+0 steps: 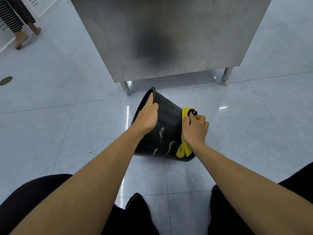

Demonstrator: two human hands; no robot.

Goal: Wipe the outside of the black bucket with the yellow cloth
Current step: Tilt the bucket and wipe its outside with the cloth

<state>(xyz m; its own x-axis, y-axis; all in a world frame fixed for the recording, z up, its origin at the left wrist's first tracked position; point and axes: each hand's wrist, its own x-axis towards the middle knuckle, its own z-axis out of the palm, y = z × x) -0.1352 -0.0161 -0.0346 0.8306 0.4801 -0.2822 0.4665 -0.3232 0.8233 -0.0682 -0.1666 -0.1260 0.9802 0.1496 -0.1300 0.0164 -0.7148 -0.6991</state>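
Observation:
The black bucket (166,126) lies tipped on its side on the tiled floor, its mouth facing left and its base to the right. Pale wet streaks mark its side wall. My left hand (147,116) grips the rim at the top, fingers curled over the edge. My right hand (194,129) is closed on the yellow cloth (183,150) and presses it against the bucket's narrow end. Part of the cloth hangs down below my wrist; another part shows above my thumb.
A stainless steel cabinet (169,39) on short legs (126,89) stands just behind the bucket. Another person's bare feet and striped trousers (18,22) are at the far left. A round floor drain (6,80) is on the left. My dark-clothed knees (33,192) fill the bottom.

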